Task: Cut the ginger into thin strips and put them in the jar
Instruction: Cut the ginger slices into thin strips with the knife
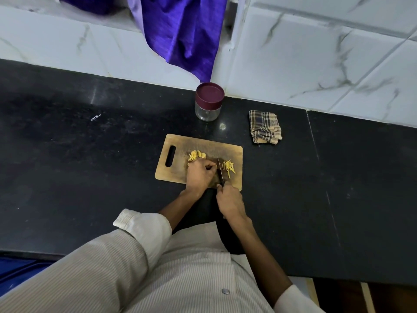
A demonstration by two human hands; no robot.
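Right hand [230, 199] grips knife [220, 169] on cutting board [178, 143]; left hand [199, 173] fingers curled, pressing ginger [197, 154] (strips [229, 167] beside blade).

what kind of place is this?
Most likely a home kitchen. A black stone counter runs along a white marble-look tiled wall; on it lie a wooden cutting board with cut ginger, a lidded jar and a checked cloth.
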